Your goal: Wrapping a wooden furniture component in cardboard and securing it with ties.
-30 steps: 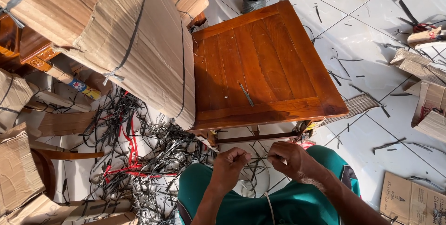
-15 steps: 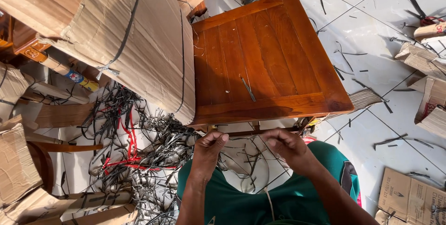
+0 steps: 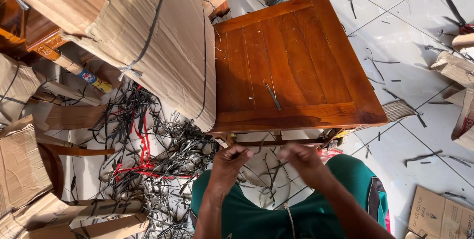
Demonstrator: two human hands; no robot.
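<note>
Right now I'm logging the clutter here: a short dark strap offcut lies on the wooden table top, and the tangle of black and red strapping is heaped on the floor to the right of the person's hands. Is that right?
Not quite. The tangle of black and red strapping is heaped on the floor to the left of the person's hands, beside the cardboard-wrapped piece, as the head view shows. The short dark strap offcut does lie on the wooden table top.
</note>
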